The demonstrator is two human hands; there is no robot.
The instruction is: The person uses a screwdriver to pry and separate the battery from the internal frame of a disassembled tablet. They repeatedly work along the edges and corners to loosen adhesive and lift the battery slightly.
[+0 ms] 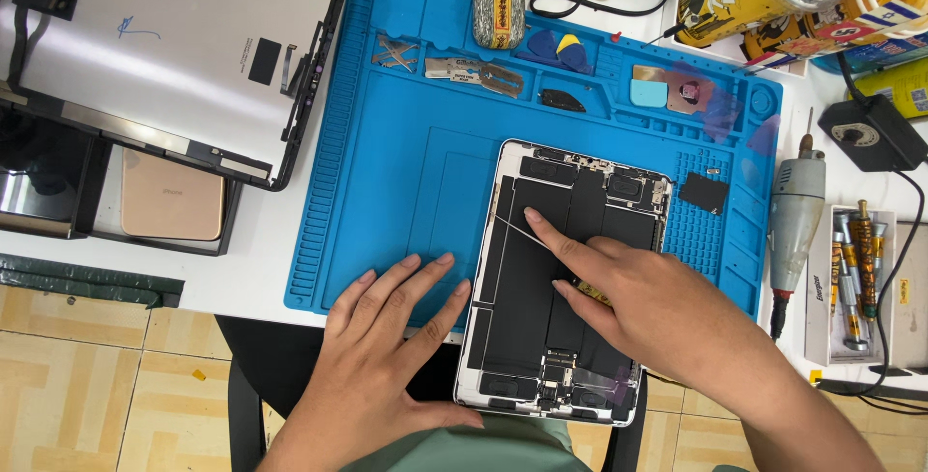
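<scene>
Head view: left hand (391,322) flat, grip open; right hand (643,303) pinches thin tool (517,231) on tablet (541,337).

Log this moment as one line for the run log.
left hand flat on blue mat | right hand pressing thin tool into opened tablet

A white desk (261,269) holds a big blue mat (406,172) in the middle. On the left side lies a screen panel (164,47), face down, and a black tray (145,211). By the right edge lie a small grey drill (797,216), a box of bits (851,284) and a black plug (873,134).
</scene>
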